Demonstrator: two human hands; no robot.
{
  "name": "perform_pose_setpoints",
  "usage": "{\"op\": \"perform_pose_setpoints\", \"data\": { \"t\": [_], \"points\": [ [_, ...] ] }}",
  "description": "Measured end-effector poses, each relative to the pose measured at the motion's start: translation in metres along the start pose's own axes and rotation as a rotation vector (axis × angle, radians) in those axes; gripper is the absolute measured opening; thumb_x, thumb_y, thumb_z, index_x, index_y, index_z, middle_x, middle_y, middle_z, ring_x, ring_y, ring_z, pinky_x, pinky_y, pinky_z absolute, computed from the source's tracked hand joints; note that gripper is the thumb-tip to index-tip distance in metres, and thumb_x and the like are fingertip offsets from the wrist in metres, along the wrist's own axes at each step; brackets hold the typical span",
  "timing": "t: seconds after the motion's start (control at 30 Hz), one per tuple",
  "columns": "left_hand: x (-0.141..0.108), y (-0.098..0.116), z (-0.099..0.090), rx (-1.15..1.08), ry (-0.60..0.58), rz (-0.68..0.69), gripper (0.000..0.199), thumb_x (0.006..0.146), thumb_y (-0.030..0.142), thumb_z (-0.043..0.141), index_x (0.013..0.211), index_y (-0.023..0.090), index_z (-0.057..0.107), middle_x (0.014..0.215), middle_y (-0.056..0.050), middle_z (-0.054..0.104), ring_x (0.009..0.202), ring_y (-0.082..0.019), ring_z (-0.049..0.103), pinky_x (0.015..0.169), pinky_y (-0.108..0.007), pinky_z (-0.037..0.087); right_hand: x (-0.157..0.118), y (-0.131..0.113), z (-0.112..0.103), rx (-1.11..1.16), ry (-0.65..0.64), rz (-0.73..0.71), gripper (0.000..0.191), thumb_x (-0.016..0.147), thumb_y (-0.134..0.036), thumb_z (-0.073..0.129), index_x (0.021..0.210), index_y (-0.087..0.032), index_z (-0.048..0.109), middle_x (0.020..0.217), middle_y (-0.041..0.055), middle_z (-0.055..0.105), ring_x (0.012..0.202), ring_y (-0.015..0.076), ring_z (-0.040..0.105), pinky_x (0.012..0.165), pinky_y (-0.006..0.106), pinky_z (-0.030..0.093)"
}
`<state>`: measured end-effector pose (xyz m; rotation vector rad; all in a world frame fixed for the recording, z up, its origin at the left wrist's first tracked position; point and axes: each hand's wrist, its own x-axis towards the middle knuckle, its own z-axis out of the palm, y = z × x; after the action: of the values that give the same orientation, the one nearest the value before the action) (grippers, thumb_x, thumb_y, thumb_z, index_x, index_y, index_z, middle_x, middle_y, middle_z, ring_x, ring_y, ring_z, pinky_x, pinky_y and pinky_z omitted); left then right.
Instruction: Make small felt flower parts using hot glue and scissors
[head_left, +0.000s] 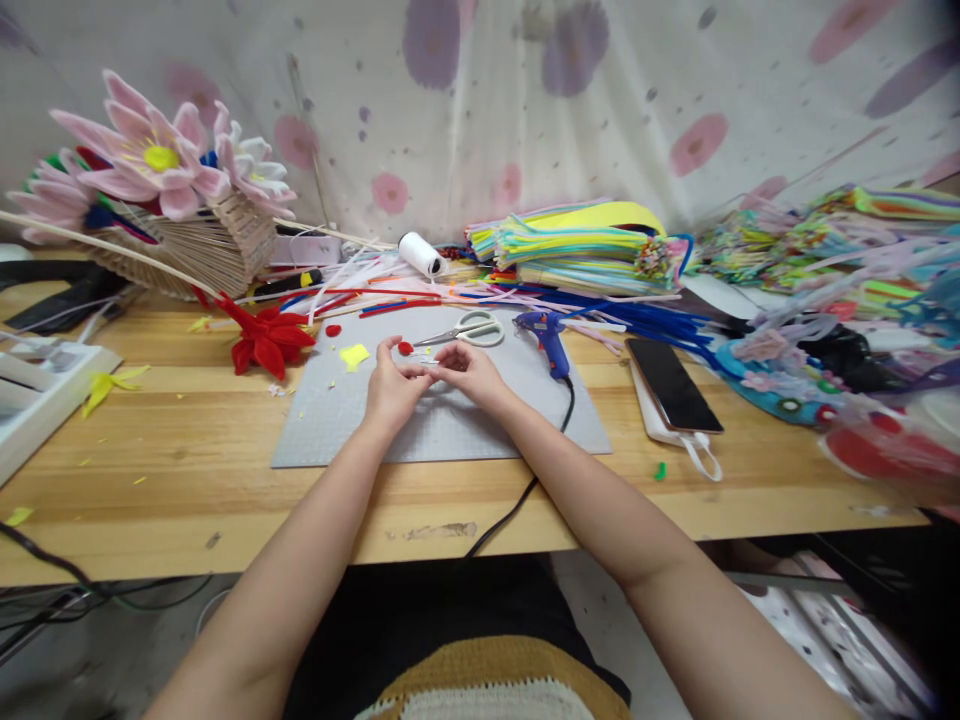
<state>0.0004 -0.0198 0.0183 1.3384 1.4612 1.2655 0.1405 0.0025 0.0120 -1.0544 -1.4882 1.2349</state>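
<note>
Over the grey cutting mat [330,430], my left hand [394,385] and my right hand [469,370] meet at the fingertips. Both are pinched around something small and thin, whitish, too small to name. A small red piece [406,348] shows by my left fingers. Just beyond my hands lie scissors [480,328] with pale handles. A yellow scrap [354,357] and another red piece [333,330] are on the mat, left of my hands. The blue glue gun [551,345] rests on the mat's right side.
A red flower [266,338] lies left of the mat, near a basket [202,245] with pink flowers. Pipe-cleaner bundles [585,245] and a white thread spool [420,255] are behind. A phone [675,385] lies right; the glue gun's cord [517,505] passes under my right arm.
</note>
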Motion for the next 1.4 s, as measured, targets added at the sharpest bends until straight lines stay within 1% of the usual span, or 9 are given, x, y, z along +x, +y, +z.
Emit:
{"op": "perform_pose_setpoints", "data": {
  "t": [0.23,0.4,0.5,0.6,0.7,0.83,1.13,1.23,1.4],
  "points": [
    [-0.0019,0.0014,0.0005,0.119,-0.030,0.045,0.074,0.055,0.028,0.075,0.119,0.019,0.039,0.070,0.001,0.068,0.056,-0.011,0.056,0.059,-0.023,0.042,-0.0002,0.0019,-0.0005,0.012,0.019,-0.005,0.035,0.056,-0.035,0.070,0.080,-0.020,0.050,0.069,-0.0037,0.058,0.062,0.0104,0.054,0.063,0.026,0.044],
    [-0.0010,0.0003,0.0005,0.075,-0.054,0.008,0.076,0.052,0.029,0.077,0.118,0.020,0.041,0.066,0.002,0.066,0.053,-0.011,0.056,0.054,-0.022,0.040,-0.0014,-0.0014,0.0007,0.017,0.003,0.014,0.031,0.056,-0.030,0.068,0.078,-0.020,0.049,0.067,-0.0044,0.057,0.060,0.0095,0.052,0.062,0.026,0.043],
    [-0.0004,-0.0008,0.0010,0.004,-0.061,0.009,0.079,0.048,0.028,0.079,0.117,0.021,0.042,0.069,0.002,0.068,0.055,-0.011,0.056,0.056,-0.021,0.041,-0.0004,-0.0009,-0.0004,0.055,0.054,0.018,0.030,0.056,-0.030,0.068,0.076,-0.020,0.048,0.066,-0.0052,0.054,0.059,0.0085,0.050,0.060,0.024,0.041],
    [-0.0003,-0.0008,0.0020,-0.089,-0.096,-0.034,0.072,0.052,0.031,0.078,0.114,0.020,0.043,0.078,-0.002,0.070,0.059,-0.011,0.059,0.054,-0.020,0.041,0.0011,0.0013,-0.0036,0.121,0.127,0.033,0.032,0.055,-0.033,0.068,0.075,-0.020,0.047,0.067,-0.0055,0.052,0.059,0.0075,0.048,0.061,0.023,0.039],
    [-0.0004,0.0004,0.0029,-0.129,-0.138,-0.103,0.061,0.059,0.036,0.073,0.111,0.018,0.045,0.084,-0.005,0.069,0.058,-0.011,0.059,0.045,-0.018,0.036,0.0021,0.0038,-0.0062,0.182,0.138,0.051,0.035,0.053,-0.035,0.070,0.075,-0.019,0.048,0.066,-0.0057,0.052,0.059,0.0071,0.046,0.060,0.023,0.038],
    [-0.0002,0.0022,0.0025,-0.156,-0.160,-0.138,0.058,0.059,0.036,0.072,0.108,0.016,0.047,0.079,-0.004,0.069,0.052,-0.008,0.054,0.042,-0.017,0.034,0.0017,0.0044,-0.0059,0.223,0.113,0.057,0.036,0.052,-0.034,0.072,0.075,-0.019,0.049,0.065,-0.0056,0.054,0.058,0.0069,0.046,0.060,0.023,0.037],
    [-0.0004,0.0037,0.0012,-0.178,-0.136,-0.169,0.061,0.053,0.033,0.076,0.103,0.017,0.043,0.071,-0.001,0.066,0.046,-0.007,0.051,0.039,-0.017,0.032,-0.0032,-0.0041,-0.0034,0.239,0.011,0.055,0.035,0.054,-0.031,0.072,0.079,-0.019,0.050,0.068,-0.0047,0.058,0.061,0.0086,0.051,0.062,0.025,0.040],
    [-0.0004,0.0055,0.0011,-0.172,-0.129,-0.179,0.061,0.054,0.031,0.075,0.104,0.016,0.044,0.070,-0.001,0.066,0.046,-0.007,0.050,0.039,-0.017,0.032,-0.0020,-0.0028,-0.0035,0.230,0.044,0.058,0.036,0.052,-0.032,0.073,0.076,-0.019,0.050,0.062,-0.0062,0.054,0.058,0.0081,0.050,0.061,0.025,0.040],
    [0.0012,0.0078,0.0007,-0.232,-0.119,-0.203,0.043,0.062,0.030,0.067,0.098,0.016,0.049,0.073,-0.004,0.069,0.053,-0.009,0.052,0.039,-0.016,0.032,0.0006,0.0013,-0.0071,0.246,0.131,0.087,0.038,0.050,-0.032,0.073,0.076,-0.019,0.048,0.060,-0.0060,0.055,0.054,0.0070,0.048,0.059,0.025,0.039]
  ]
}}
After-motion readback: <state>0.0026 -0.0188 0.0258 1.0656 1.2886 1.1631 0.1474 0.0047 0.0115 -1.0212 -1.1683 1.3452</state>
